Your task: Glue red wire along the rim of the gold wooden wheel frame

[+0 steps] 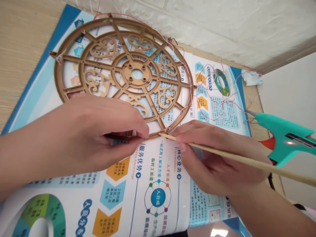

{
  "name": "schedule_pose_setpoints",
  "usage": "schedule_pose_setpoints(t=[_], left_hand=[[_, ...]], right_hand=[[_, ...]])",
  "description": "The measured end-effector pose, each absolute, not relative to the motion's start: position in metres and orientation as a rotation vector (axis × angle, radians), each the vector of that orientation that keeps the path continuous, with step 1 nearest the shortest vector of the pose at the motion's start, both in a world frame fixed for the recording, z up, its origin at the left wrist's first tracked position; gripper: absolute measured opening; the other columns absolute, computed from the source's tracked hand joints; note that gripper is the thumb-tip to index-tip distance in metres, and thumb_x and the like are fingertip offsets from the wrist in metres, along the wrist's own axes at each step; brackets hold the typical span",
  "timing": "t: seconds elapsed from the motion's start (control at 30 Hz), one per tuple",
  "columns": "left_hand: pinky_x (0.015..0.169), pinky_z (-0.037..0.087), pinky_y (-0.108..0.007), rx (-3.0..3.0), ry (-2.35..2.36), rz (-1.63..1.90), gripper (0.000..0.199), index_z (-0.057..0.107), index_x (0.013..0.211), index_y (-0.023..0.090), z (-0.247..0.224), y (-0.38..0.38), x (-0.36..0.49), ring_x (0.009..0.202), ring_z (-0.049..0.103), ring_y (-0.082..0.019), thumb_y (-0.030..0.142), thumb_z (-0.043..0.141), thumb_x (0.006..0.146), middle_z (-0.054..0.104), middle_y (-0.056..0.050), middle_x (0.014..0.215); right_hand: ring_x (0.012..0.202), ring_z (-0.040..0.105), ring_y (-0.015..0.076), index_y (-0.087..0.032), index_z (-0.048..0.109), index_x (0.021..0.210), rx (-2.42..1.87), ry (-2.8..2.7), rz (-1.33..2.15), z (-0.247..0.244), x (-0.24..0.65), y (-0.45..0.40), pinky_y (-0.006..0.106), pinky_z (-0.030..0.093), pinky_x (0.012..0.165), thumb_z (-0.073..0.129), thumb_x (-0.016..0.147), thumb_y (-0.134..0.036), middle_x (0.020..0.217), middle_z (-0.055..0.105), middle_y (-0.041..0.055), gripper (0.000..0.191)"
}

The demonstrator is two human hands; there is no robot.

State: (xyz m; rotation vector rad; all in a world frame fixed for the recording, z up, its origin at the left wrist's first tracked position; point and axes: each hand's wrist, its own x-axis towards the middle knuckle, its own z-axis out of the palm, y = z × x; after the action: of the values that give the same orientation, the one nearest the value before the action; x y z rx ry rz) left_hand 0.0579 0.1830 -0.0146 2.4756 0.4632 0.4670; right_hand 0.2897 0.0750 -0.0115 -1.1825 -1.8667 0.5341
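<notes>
Left hand (86, 138) pinched closed on the near rim of the round gold filigree frame (134, 74). Right hand (212, 161) closed around a bamboo skewer (237, 158), tip just at the rim, right of the left hand's fingertips (144, 133). Frame lies flat on a printed poster (138, 210), mostly far of both hands. Red thread (184, 56) runs along the frame's far right rim and loose across the poster. Teal hot glue gun (286, 141) sits just right of the right hand, nozzle pointing far left. Poster lies on a wood-grain desk (22, 49).
</notes>
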Motion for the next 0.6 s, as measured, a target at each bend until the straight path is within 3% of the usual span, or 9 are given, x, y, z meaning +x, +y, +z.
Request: schedule_pose_setpoints(t=[0.6], left_hand=[[0.056, 0.031, -0.020, 2.444, 0.472, 0.443, 0.015, 0.069, 0.082, 0.025, -0.0134, 0.1857, 0.0624, 0.058, 0.051, -0.006, 0.026, 0.058, 0.092, 0.062, 0.008, 0.067]], right_hand=[[0.077, 0.072, 0.0209, -0.020, 0.067, 0.100, -1.156, -1.924, 0.564, -0.0094, 0.2835, 0.0773, 0.038, 0.062, 0.064, 0.062, 0.082, 0.003, 0.085, 0.075, 0.0094, 0.029]])
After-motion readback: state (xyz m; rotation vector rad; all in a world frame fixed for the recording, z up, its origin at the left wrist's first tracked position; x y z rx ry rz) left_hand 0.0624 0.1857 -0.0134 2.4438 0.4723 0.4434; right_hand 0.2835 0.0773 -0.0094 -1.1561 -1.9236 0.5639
